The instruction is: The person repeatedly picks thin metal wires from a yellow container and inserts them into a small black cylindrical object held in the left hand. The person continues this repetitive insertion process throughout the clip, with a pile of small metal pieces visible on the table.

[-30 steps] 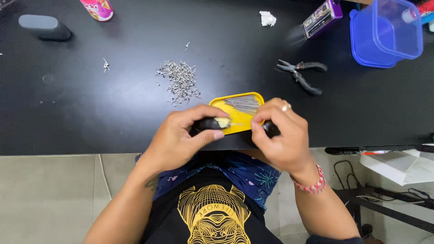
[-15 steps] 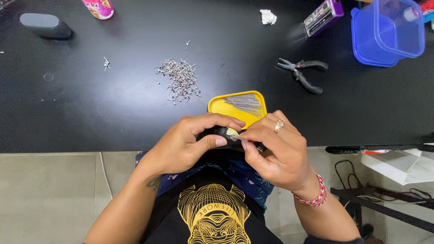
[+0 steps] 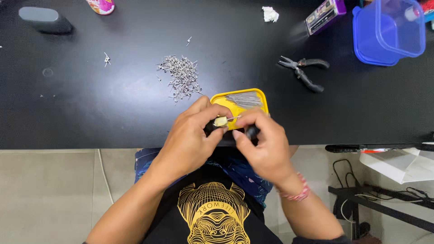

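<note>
— What were the hands doing at that moment?

— Both were up close together at the near edge of the black table [image 3: 113,113], right over the person's lap. The left hand [image 3: 192,135] was curled narrow around a small cream-coloured piece [image 3: 220,121], pinching it between thumb and forefinger. The right hand [image 3: 264,144] was also closed tight, its fingertips meeting the left at a thin metal pin [image 3: 234,118] that stuck out of the piece.

— Why hold it that way?

— I'd judge the left steadied the piece while the right handled the pin; holding both near the body gave a close view. Something dark [image 3: 251,132] sat under the right fingers, but I couldn't tell what it was.

— And the yellow thing?

— A shallow yellow tray [image 3: 217,97], touching the knuckles from behind, so it lay within easy reach. It held a neat bundle of straight pins [image 3: 244,98], all lying the same way.

— Anything else holding things?

— A blue plastic box [image 3: 361,49] at the far right corner, with a clear tub [image 3: 400,29] sitting tilted in it; the tub showed something small at its far corner that I couldn't make out. A loose heap of short metal bits [image 3: 181,77] lay straight on the table, in no container, just beyond the tray.

— Tools?

— Black-handled pliers [image 3: 304,71] lay well apart from the hands, untouched.
</note>
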